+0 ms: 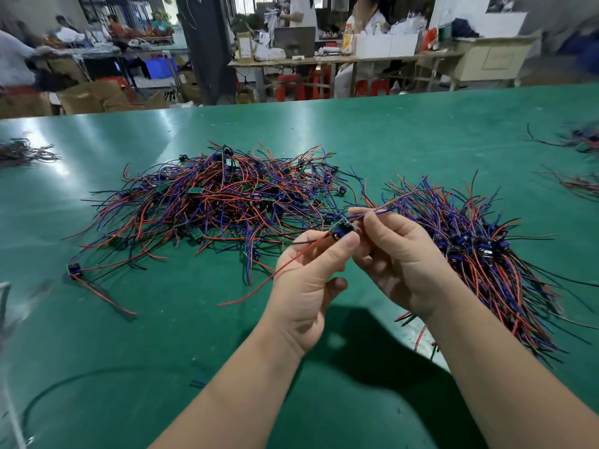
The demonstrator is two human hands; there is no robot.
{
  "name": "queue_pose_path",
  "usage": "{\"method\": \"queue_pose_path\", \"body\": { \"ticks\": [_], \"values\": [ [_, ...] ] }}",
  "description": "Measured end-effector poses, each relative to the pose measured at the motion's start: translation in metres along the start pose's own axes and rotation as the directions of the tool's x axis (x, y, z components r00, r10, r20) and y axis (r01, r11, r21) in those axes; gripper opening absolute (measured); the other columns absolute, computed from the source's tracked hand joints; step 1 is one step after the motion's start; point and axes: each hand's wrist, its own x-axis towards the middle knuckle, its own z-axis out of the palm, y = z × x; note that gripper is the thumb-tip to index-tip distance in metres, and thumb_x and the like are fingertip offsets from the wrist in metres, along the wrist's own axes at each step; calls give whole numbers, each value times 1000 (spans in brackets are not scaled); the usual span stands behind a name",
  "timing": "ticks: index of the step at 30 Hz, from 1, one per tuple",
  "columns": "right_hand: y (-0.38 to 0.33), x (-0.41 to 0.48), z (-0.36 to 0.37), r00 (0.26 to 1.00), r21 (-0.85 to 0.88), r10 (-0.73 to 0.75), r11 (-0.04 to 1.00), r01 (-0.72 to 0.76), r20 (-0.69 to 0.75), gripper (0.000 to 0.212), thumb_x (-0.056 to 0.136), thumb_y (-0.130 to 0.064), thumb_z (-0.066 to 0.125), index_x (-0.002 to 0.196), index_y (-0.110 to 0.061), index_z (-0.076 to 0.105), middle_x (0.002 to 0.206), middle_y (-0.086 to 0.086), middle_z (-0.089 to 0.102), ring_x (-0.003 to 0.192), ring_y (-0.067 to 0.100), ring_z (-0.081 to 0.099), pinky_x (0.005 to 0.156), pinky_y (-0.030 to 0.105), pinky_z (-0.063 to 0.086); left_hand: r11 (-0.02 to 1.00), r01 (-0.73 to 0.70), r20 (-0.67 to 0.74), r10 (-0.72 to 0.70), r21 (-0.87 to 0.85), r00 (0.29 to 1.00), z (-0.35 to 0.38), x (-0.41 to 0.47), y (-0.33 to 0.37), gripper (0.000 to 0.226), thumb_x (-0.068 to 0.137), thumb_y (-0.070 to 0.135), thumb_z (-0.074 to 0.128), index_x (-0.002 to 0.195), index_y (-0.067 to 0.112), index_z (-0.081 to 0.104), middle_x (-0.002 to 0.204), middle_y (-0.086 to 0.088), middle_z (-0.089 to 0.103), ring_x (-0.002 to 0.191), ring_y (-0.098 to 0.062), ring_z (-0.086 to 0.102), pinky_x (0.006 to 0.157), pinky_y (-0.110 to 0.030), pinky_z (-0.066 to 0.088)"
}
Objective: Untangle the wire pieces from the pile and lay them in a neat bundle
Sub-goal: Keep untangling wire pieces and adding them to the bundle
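A tangled pile of red, blue and black wire pieces with small green boards lies on the green table, ahead and left of my hands. To the right, an aligned bundle of the same pieces runs from far left to near right. Between them, lifted off the table, is one wire piece with a small board. My left hand pinches its board end, and its red and black leads trail down to the left. My right hand pinches its blue lead just right of the board.
Smaller wire heaps lie at the far left edge and the far right edge. A loose black cable curves over the near left of the table. Beyond the table's far edge are benches, boxes, red stools and people.
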Motion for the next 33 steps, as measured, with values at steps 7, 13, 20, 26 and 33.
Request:
{"method": "queue_pose_path", "body": {
  "ticks": [7,13,20,26,33],
  "values": [
    [-8,0,-3,998,250,61,967,-55,-18,14,73,-22,63,67,-14,73,64,1,59,49,7,50,48,16,45,940,-205,133,174,274,976,-4,1,0,24,65,14,80,80,32,75,75,10,71,60,1,56,51,-15,44],
    [-11,0,-12,996,135,53,989,-62,66,11,64,-23,76,69,-14,72,70,1,54,58,9,46,55,16,44,982,180,118,-186,52,976,-13,9,28,41,53,51,66,70,15,76,69,1,73,54,-8,67,48,-19,54],
    [2,5,-15,999,-326,38,944,-45,-28,8,75,-12,66,76,-5,67,62,5,56,49,8,46,47,17,34,927,73,19,-86,368,996,-15,10,7,8,76,10,73,69,6,72,65,-9,70,53,-14,67,50,-19,52],
    [7,7,-21,995,-538,7,841,-60,-100,16,84,-6,66,68,-9,67,58,3,59,47,7,45,45,16,33,869,108,10,-129,482,992,-17,10,-2,21,82,5,69,61,8,68,59,-9,68,49,-14,64,46,-20,51],
    [-12,15,-37,871,-147,-92,989,23,-482,14,88,-7,64,74,-6,63,53,-2,62,41,2,49,42,12,40,723,175,224,-420,668,879,-13,-1,2,18,83,6,69,65,9,69,61,-5,69,52,-11,66,45,-16,47]
  ]
}}
